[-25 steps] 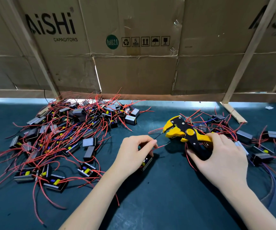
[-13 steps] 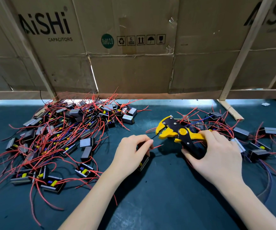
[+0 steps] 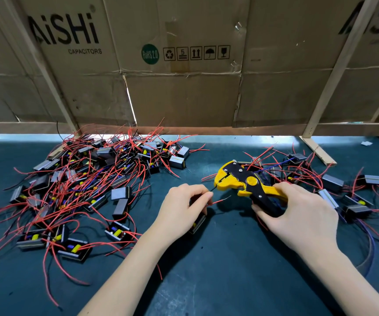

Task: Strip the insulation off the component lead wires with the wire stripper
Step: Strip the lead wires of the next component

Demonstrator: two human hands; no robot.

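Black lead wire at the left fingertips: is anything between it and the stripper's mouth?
Nothing visible. The black lead wire runs from the left hand straight to the wire stripper mouth; the red lead lies below, clear.

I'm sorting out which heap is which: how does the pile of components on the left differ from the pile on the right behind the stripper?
The left pile is larger and denser, its components heaped and tangled; the right pile is smaller, its components spread out more singly. The left pile lies apart from both hands; the right pile sits just behind the right hand holding the wire stripper. Both hold grey-and-black components with red leads on the dark mat.
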